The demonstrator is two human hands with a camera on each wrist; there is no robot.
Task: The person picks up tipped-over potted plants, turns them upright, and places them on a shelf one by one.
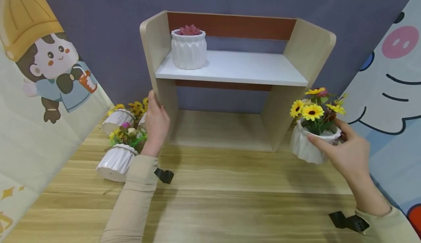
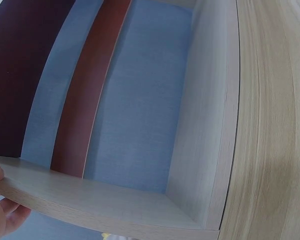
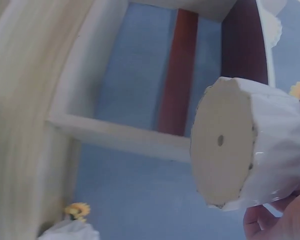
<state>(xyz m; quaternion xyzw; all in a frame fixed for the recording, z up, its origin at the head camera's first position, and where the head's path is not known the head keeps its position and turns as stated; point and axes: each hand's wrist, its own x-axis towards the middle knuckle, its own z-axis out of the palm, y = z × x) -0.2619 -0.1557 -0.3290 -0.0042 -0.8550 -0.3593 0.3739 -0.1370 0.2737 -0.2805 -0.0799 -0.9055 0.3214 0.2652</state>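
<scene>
Striped wood grain right across the counter (image 1: 246, 206), and the open shelf unit (image 1: 307, 49) stands squarely on it! Up on the white shelf board (image 1: 250, 67), far left, a fluted white pot (image 1: 189, 53) sits upright, red succulent (image 1: 189, 30) peeking out! Down left on the counter, the near flowerpot (image 1: 116, 162) is tipped over, another flowerpot (image 1: 119, 120) behind, a third, partly hidden flowerpot (image 1: 142, 121) close alongside!

Shelf unit (image 1: 309, 49) on desk (image 1: 243, 199); succulent pot (image 1: 189, 53) on upper board (image 1: 250, 67), L end. L of unit — flower pots (image 1: 115, 164), 1 front, 2 behind; L hand (image 1: 157, 124) on side panel (image 1: 167, 106). R — sunflower pot (image 1: 306, 144) in R hand (image 1: 353, 153).
</scene>
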